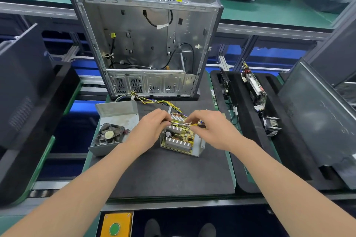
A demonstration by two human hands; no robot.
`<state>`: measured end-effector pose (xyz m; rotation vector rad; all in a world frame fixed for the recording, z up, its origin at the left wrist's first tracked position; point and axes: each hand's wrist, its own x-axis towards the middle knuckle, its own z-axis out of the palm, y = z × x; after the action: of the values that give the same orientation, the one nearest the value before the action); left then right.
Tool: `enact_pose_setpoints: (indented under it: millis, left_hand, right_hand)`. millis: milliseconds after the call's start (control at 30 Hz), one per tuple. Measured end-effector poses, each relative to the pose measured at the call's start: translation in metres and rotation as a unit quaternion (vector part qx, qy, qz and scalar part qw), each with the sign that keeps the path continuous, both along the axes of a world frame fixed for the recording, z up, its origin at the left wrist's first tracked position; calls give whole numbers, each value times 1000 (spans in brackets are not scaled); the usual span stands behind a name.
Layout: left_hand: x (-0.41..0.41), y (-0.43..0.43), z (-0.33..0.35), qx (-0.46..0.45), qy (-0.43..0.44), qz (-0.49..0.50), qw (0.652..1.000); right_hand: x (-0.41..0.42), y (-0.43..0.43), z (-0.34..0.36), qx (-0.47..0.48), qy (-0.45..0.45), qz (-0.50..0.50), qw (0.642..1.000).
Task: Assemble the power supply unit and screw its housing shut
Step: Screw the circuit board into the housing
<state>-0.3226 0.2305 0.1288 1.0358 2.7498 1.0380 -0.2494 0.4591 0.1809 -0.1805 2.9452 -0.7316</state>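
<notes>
The open power supply unit (pixel 181 138) sits on the black mat (pixel 169 175), its yellow circuit board with silver heat sinks and a capacitor exposed in a grey metal tray. My left hand (pixel 152 125) rests on the unit's left upper edge with fingers curled at the board. My right hand (pixel 210 127) holds a small screwdriver (pixel 189 124) with a yellow grip, its metal shaft lying across the board toward my left fingers. The grey housing cover (pixel 115 119) with a black fan (pixel 108 134) lies to the left of the unit. A bundle of yellow and black wires (pixel 154 101) runs from the unit's far end.
An open metal computer case (pixel 146 44) stands upright behind the mat. Black foam trays (pixel 250 121) at the right hold circuit cards and a heat sink. Dark side panels lean at left (pixel 25 86) and right (pixel 316 113). A yellow box with a green button (pixel 115 227) sits below.
</notes>
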Motion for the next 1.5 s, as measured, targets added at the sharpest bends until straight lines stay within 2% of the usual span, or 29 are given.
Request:
enact_pose_setpoints:
  millis: [200,433,500,567,667,767,1067,1267,1500]
  left_hand:
    - [2,-2,-1,-6,45,-19,999]
    - [-5,-4,-7,-34,117,-39,992]
    - [-6,-3,-8,-42,147,-54,987]
    - [-6,-3,-9,-37,151,-57,986]
    - [-3,-3,-13,17,119,-29,992]
    - [-1,-1,-14,50,99,-11,994]
    - [-3,-1,-12,99,3,33,995]
    - [9,1,-12,149,-68,160,973]
    - [46,2,-58,187,-285,131,931]
  right_hand:
    - [-1,0,1,-78,0,-51,996]
    - [-2,2,5,-109,-3,-45,993]
    - [-3,2,4,-177,0,-78,981]
    - [-3,2,3,-278,10,-119,953]
    - [-5,1,0,-374,27,-174,911]
    - [-6,0,-4,-421,29,-202,884]
    - [-8,2,-8,-432,39,-221,873]
    - [-9,5,-10,-424,39,-226,876]
    - [-11,10,-7,-420,46,-237,875]
